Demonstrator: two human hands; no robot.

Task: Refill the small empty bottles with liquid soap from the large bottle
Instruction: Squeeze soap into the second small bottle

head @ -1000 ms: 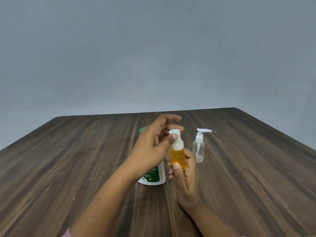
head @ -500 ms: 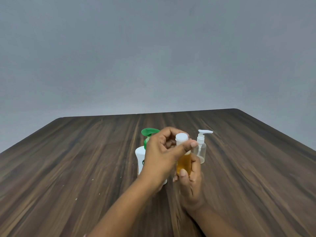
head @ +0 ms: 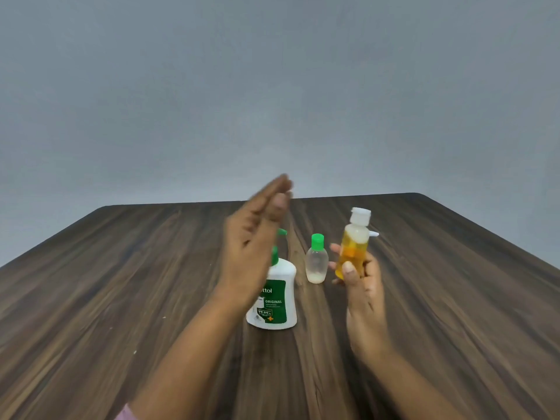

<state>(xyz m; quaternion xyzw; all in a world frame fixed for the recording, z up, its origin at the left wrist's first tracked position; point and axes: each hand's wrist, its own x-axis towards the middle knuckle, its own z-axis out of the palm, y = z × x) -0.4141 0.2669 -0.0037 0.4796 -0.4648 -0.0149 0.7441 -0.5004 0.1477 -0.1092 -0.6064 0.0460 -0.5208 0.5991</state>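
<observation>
"Head view is showing both hands over the bench (head: pixel 121 283). What is worrying you?"

"The left hand (head: pixel 254 244) is hanging blurred with its fingers straight, gripping nothing, and it is covering part of the large bottle (head: pixel 274 298) standing just beyond it. I am judging that a careless sweep is going to clip the green pump and topple it."

"And the right hand (head: pixel 363 298)?"

"It is wrapping thumb and fingers round the filled small bottle (head: pixel 353 253), lifted clear of the bench and tilting slightly. Amber soap is filling most of it, and a white cap is sitting on top. Whether that cap is sealing fully, I cannot tell; if not, tilting is risking a leak."

"What is standing between the hands?"

"The green-capped small bottle (head: pixel 316 262), just left of the right hand, capped and looking nearly empty. Setting the amber one down carelessly is risking knocking it over."

"Anything else?"

"A white nozzle (head: pixel 375 234) is peeking out beyond the filled bottle; whatever is carrying it is hidden."
</observation>
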